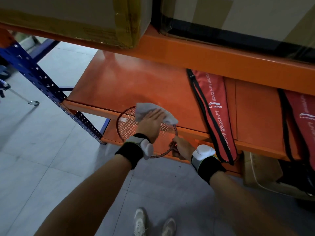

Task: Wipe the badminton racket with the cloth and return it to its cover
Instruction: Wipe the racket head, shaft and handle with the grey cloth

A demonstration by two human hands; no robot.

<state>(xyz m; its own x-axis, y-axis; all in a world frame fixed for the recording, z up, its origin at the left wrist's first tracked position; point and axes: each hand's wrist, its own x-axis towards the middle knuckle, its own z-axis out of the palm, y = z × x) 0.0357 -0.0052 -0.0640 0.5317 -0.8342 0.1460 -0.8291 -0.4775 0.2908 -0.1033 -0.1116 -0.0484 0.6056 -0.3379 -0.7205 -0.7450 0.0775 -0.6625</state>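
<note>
A red badminton racket (127,126) with white strings lies at the front edge of the orange shelf (110,82), its head half over the edge. My left hand (150,124) presses flat on a grey cloth (146,109) spread over the top of the strings. My right hand (181,147) pinches the frame at its lower right rim. The racket's handle is hidden. A red Li-Ning cover (214,113) with black trim lies on the shelf to the right, hanging over the front edge.
A second red cover (301,123) lies at the far right. Cardboard boxes (76,16) sit on the upper shelf beam (187,53) just overhead. A blue perforated upright (40,77) stands left. Grey tiled floor (34,150) and my shoes (153,223) are below.
</note>
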